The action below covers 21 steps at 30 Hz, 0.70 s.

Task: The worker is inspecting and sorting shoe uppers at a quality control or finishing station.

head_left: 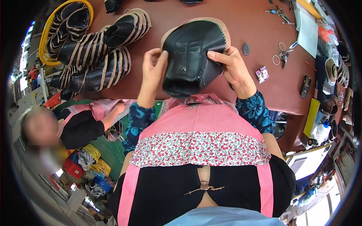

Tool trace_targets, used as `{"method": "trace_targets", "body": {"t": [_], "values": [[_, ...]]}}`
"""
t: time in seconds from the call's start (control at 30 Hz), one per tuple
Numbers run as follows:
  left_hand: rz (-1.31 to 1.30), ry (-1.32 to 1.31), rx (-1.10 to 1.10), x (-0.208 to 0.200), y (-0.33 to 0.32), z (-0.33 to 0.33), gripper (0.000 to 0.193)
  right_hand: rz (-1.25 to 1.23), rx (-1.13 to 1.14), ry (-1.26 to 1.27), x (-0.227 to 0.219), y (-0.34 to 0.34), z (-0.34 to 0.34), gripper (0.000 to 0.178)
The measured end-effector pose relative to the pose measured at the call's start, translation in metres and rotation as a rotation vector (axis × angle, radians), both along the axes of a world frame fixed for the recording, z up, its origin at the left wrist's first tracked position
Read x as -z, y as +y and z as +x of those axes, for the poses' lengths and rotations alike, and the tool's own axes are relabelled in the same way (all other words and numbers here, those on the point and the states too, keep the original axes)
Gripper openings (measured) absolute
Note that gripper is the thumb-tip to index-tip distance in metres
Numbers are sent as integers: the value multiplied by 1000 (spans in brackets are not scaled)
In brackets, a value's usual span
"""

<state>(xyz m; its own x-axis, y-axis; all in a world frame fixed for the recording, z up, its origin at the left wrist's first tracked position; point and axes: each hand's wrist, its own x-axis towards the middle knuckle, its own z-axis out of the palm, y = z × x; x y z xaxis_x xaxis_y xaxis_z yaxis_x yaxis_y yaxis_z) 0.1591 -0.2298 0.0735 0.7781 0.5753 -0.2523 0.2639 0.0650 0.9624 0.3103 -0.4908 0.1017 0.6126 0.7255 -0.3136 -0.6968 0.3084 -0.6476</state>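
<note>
Between my two hands a black leather shoe upper [186,56] with a tan stitched edge is held up over the near edge of the red-brown table [264,28]. My right hand [236,69] grips its right side, thumb lying on top and fingers underneath. At its left edge my left hand [154,69] has thumb and fingers closed on the rim. The narrower, folded end of the upper points toward me. Its underside is hidden.
Stacked shoe uppers [100,71] lie on the left, beside a yellow basket [42,47] holding more. Scissors [283,58], keys [278,13], a small shiny packet [262,74] and a black handheld device [305,86] are on the right. Another person [81,126] sits at the left.
</note>
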Motion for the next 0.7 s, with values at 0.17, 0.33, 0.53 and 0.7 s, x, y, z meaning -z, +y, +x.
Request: {"method": "trace_targets", "body": {"t": [0.17,0.33,0.53,0.7], "values": [[734,-359,214,-67,-51,-16,14,-70,219,179,-6,-2,1,31],[972,-248,347,-75,-83,-6,50,-120,242,360,24,7,-4,29],[889,77,560,-53,-77,-23,37,-254,212,30,43,21,-27,36],[931,-50,424,-43,-57,-38,31,-259,133,67,56,45,-31,35]]}}
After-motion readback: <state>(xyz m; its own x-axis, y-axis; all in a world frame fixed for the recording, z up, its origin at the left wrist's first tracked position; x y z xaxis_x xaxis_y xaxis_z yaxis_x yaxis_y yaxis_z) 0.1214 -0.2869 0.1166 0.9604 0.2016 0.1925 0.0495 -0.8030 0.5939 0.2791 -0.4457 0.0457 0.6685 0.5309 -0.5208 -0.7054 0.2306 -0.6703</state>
